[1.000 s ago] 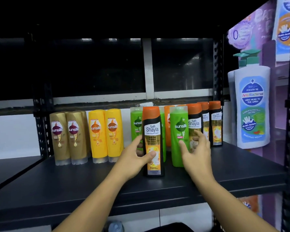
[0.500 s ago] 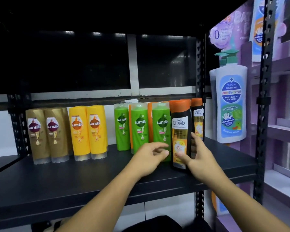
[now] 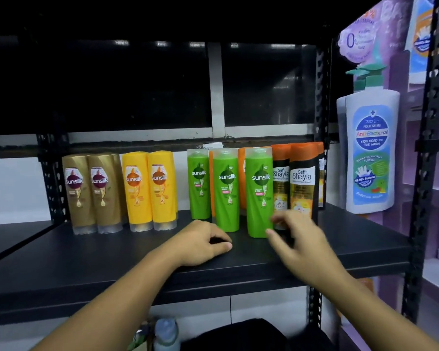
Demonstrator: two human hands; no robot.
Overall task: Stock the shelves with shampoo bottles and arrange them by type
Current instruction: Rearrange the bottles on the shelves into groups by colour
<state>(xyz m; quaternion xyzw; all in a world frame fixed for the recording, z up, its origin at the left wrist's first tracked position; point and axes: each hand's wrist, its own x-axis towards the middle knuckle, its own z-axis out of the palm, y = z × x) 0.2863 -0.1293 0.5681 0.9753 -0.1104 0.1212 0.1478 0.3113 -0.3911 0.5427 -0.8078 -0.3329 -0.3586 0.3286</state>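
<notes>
The shampoo stands upright in a row on the black shelf: two brown Sunsilk bottles at the left, two yellow Sunsilk bottles beside them, then three green Sunsilk bottles, and the orange-capped Safi Shayla bottles at the right end. The left hand rests on the shelf before the green ones, fingers loosely curled, holding nothing. The right hand is blurred, its fingers loosely spread before the front Shayla bottle's foot; whether it touches cannot be told. A white pump bottle shows further right
</notes>
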